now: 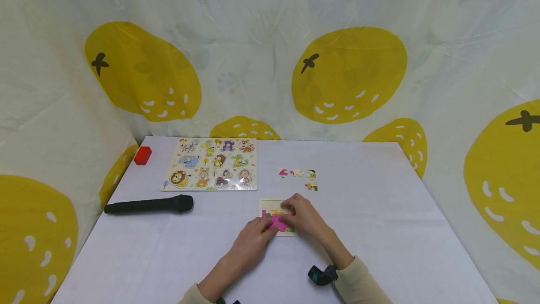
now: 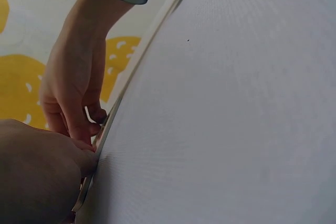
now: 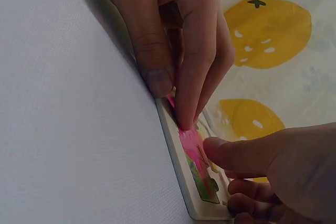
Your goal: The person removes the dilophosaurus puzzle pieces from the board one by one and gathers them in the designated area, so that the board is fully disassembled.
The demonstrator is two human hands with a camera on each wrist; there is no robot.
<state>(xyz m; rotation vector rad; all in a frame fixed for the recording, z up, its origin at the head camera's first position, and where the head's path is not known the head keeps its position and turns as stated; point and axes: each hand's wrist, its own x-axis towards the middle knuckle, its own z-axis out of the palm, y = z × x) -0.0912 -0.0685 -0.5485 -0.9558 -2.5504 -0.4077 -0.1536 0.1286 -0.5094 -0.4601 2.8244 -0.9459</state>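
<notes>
A small jigsaw puzzle in a pale tray (image 1: 270, 199) lies on the table, its fitted pieces (image 3: 193, 142) mostly pink with green and yellow. My left hand (image 1: 250, 243) comes in from the near left. Its fingers press on the pink pieces, and its thumb (image 3: 157, 81) touches the near edge. Over the tray's right side is my right hand (image 1: 304, 217). Its thumb (image 3: 214, 149) touches the pieces, while its other fingers (image 3: 244, 188) bend at the far edge. Whether it pinches a piece is hidden. Several loose puzzle pieces (image 1: 311, 173) lie behind the tray.
An animal picture board (image 1: 212, 165) lies at the back left. A black microphone (image 1: 147, 205) is in front of it, and a red block (image 1: 143, 155) sits near the back left corner. Patterned cloth (image 1: 253, 60) hangs behind and beside the white table (image 1: 379, 229).
</notes>
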